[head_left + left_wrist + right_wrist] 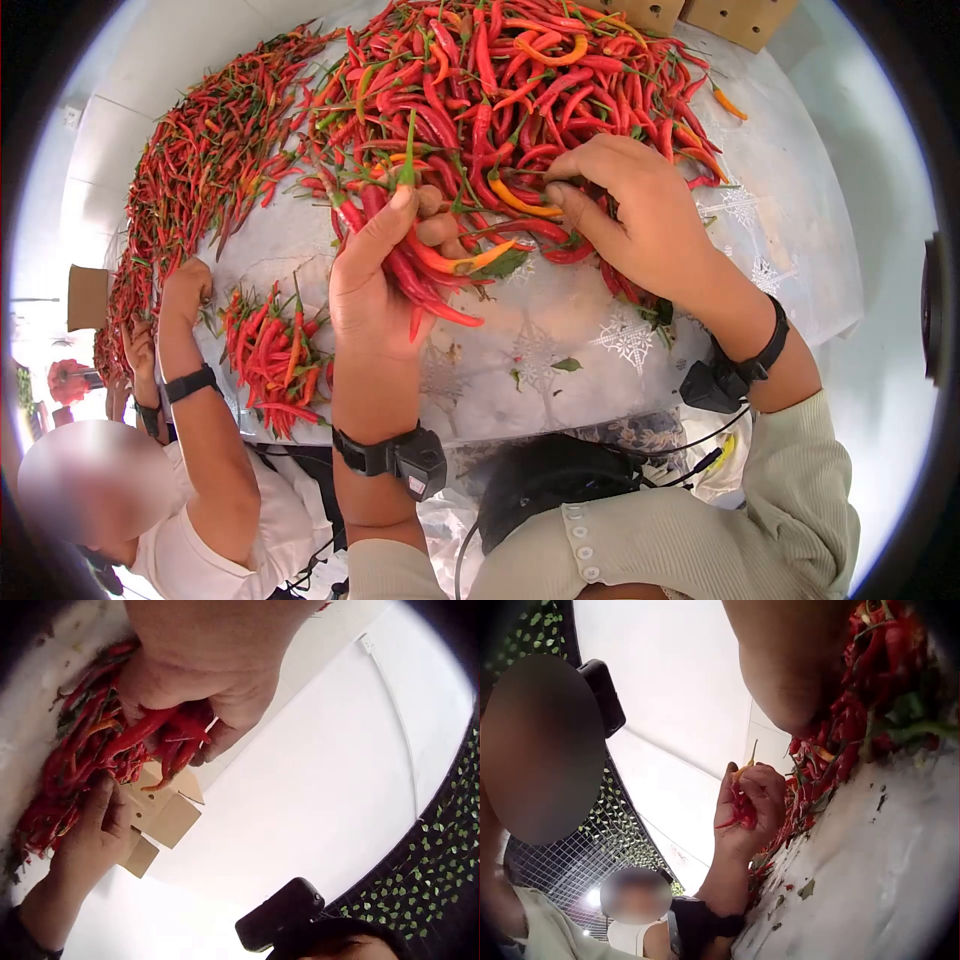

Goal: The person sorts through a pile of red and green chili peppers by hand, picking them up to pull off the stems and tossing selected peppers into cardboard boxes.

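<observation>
One pale, patterned table point(800, 255) is covered for much of its far side by a large heap of red chillies point(500, 75), with a few orange ones mixed in; a smaller pile point(270, 345) is seen to the left, nearer the person. At the near edge of the heap, a bunch of chillies point(405, 278) is held in the left hand point(370, 295), its fingers curled round them and its thumb laid across. The right hand point(630, 220) is bent over the heap, thumb and forefinger nearly meeting; whether anything is pinched there cannot be told.

Judging by this, chillies are being picked from the heap and gathered into a handful. The next move seems to call for one to be lifted clear by the right fingertips and laid alongside the others, stems matched.

The bunch's long axis is slanted: stems are mostly directed away from the person and leftward, tips nearer and rightward. One green stem point(408, 155) is pointed almost straight away, above the left thumb. An orange-tipped chilli point(468, 265) is turned more squarely to the right.
</observation>
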